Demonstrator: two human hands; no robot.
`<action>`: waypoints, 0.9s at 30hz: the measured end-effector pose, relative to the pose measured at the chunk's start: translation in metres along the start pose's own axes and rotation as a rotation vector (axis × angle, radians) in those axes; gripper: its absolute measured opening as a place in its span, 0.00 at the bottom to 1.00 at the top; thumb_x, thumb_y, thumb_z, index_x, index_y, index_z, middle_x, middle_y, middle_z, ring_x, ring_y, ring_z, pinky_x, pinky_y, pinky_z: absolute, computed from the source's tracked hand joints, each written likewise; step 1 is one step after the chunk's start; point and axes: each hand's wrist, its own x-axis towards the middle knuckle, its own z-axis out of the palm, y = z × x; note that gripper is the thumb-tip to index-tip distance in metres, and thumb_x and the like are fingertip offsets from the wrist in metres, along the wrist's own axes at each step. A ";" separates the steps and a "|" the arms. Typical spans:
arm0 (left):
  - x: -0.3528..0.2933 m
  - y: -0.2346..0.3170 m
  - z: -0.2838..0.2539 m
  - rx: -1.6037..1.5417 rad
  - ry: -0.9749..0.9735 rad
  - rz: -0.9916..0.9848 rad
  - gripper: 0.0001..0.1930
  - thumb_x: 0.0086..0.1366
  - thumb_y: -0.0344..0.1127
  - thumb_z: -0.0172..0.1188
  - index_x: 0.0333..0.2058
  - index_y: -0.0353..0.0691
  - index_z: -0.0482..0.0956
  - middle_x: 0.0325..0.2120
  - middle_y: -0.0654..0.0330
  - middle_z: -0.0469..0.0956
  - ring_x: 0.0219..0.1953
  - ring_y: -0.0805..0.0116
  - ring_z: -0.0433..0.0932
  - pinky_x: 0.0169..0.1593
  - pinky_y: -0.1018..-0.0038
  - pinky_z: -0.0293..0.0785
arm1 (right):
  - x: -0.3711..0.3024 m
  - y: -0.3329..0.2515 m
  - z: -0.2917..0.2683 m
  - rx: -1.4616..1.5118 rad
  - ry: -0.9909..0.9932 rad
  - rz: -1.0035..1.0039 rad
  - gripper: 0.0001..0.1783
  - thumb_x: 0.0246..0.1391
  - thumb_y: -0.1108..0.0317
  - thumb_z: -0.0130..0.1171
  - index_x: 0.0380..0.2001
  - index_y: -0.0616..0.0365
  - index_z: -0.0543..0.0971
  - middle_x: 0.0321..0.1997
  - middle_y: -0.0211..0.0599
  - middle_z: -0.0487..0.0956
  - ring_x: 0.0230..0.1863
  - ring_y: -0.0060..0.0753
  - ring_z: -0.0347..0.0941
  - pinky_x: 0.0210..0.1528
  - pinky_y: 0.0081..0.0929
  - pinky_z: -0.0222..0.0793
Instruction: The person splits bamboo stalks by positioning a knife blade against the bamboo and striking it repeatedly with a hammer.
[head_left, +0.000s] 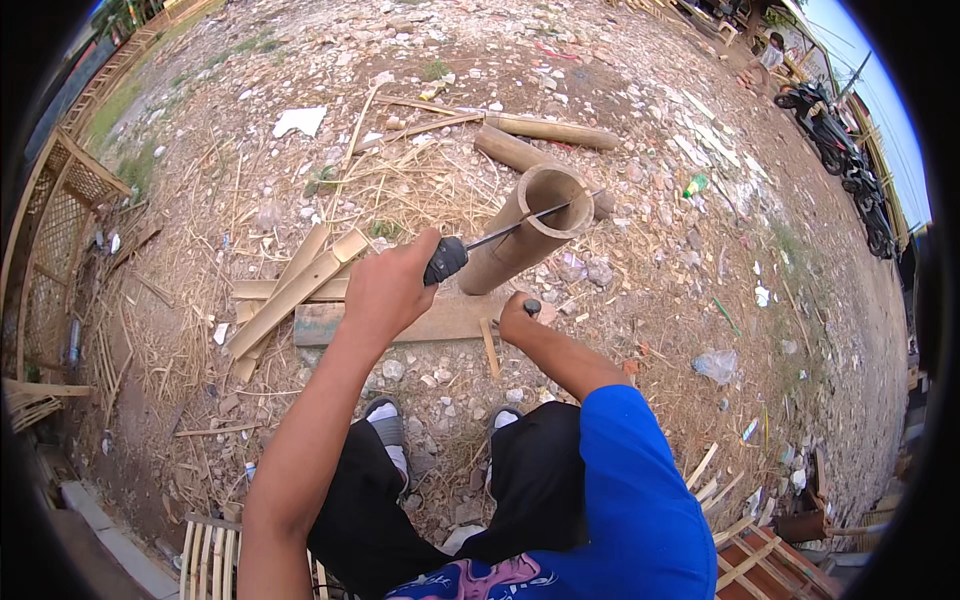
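Observation:
A thick bamboo tube stands tilted in front of me, its hollow end up and its lower end by a wooden plank. My left hand is closed around the black handle of a long-bladed knife. The knife's blade lies across the tube's open end, its tip reaching past the far rim. Near the tube's foot, on its right, my right hand is closed around something with a dark rounded end; most of it is hidden, so I cannot tell its kind.
Split bamboo pieces lie left of the plank. Beyond the tube are more bamboo lengths. Stony ground with dry straw surrounds them. A lattice panel stands at far left; motorcycles and a seated person are at far right.

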 end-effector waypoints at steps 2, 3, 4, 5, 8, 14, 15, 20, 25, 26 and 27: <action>-0.001 -0.020 0.011 -0.027 0.072 0.052 0.20 0.52 0.32 0.65 0.43 0.47 0.68 0.22 0.53 0.80 0.27 0.48 0.81 0.28 0.56 0.75 | 0.026 0.003 0.007 -0.096 0.227 0.089 0.18 0.52 0.61 0.62 0.46 0.51 0.84 0.50 0.32 0.82 0.50 0.36 0.78 0.44 0.45 0.73; -0.012 -0.040 0.007 0.033 0.093 0.039 0.19 0.52 0.32 0.64 0.43 0.47 0.68 0.22 0.53 0.80 0.27 0.48 0.81 0.28 0.56 0.75 | -0.005 -0.008 -0.027 0.104 0.200 0.052 0.20 0.52 0.61 0.63 0.49 0.52 0.83 0.54 0.34 0.80 0.55 0.38 0.76 0.47 0.42 0.72; -0.002 -0.055 0.005 0.091 0.142 0.052 0.19 0.52 0.32 0.64 0.43 0.47 0.68 0.21 0.53 0.80 0.27 0.49 0.81 0.28 0.57 0.75 | -0.033 0.014 -0.055 -0.033 0.399 0.064 0.20 0.53 0.63 0.62 0.50 0.52 0.82 0.54 0.33 0.80 0.56 0.40 0.75 0.49 0.41 0.72; -0.002 -0.059 0.019 0.064 0.124 0.039 0.19 0.52 0.32 0.64 0.43 0.47 0.68 0.21 0.53 0.80 0.27 0.49 0.81 0.28 0.57 0.75 | -0.021 -0.003 -0.043 -0.041 0.376 0.083 0.19 0.54 0.62 0.62 0.49 0.52 0.83 0.54 0.32 0.80 0.56 0.41 0.76 0.49 0.41 0.72; -0.029 -0.089 0.034 0.094 0.063 -0.011 0.22 0.53 0.36 0.66 0.47 0.51 0.70 0.22 0.54 0.79 0.28 0.50 0.81 0.30 0.56 0.75 | -0.008 -0.028 -0.043 0.004 0.326 0.061 0.18 0.56 0.61 0.59 0.49 0.50 0.82 0.55 0.34 0.80 0.56 0.39 0.76 0.50 0.37 0.73; -0.057 -0.112 0.045 0.055 0.070 -0.021 0.19 0.54 0.36 0.64 0.44 0.50 0.68 0.22 0.55 0.80 0.27 0.51 0.81 0.28 0.58 0.75 | -0.049 -0.027 -0.048 0.134 0.231 0.002 0.18 0.55 0.63 0.55 0.47 0.53 0.83 0.52 0.39 0.81 0.54 0.40 0.78 0.52 0.42 0.73; -0.060 -0.123 0.049 0.053 0.064 -0.030 0.19 0.54 0.36 0.64 0.44 0.50 0.68 0.22 0.55 0.80 0.27 0.51 0.81 0.28 0.58 0.75 | -0.049 -0.033 -0.056 0.128 0.223 0.010 0.18 0.55 0.62 0.56 0.46 0.53 0.83 0.51 0.40 0.82 0.52 0.40 0.79 0.51 0.41 0.74; -0.061 -0.151 0.059 0.046 0.102 -0.013 0.18 0.53 0.36 0.64 0.43 0.50 0.70 0.21 0.56 0.79 0.26 0.52 0.82 0.28 0.59 0.75 | -0.028 -0.040 -0.080 0.094 0.294 -0.011 0.16 0.55 0.62 0.54 0.44 0.52 0.84 0.49 0.40 0.83 0.49 0.40 0.81 0.48 0.41 0.76; -0.044 -0.150 0.057 0.028 0.165 0.003 0.19 0.53 0.36 0.64 0.44 0.50 0.71 0.21 0.55 0.80 0.26 0.52 0.82 0.27 0.59 0.75 | 0.006 -0.049 -0.076 0.009 0.363 0.090 0.16 0.57 0.63 0.54 0.45 0.51 0.84 0.51 0.37 0.82 0.51 0.42 0.80 0.46 0.40 0.76; -0.041 -0.150 0.055 0.021 0.187 0.004 0.19 0.53 0.36 0.64 0.44 0.50 0.71 0.21 0.55 0.80 0.26 0.52 0.82 0.27 0.59 0.75 | 0.014 -0.030 -0.087 0.029 0.289 0.073 0.15 0.56 0.63 0.56 0.45 0.50 0.84 0.51 0.37 0.82 0.51 0.39 0.80 0.46 0.38 0.76; -0.042 -0.148 0.054 0.022 0.185 0.001 0.19 0.53 0.36 0.64 0.44 0.50 0.71 0.21 0.55 0.80 0.26 0.52 0.82 0.27 0.59 0.75 | 0.014 -0.030 -0.084 0.019 0.292 0.076 0.15 0.56 0.64 0.56 0.46 0.49 0.84 0.51 0.36 0.82 0.51 0.37 0.80 0.45 0.36 0.75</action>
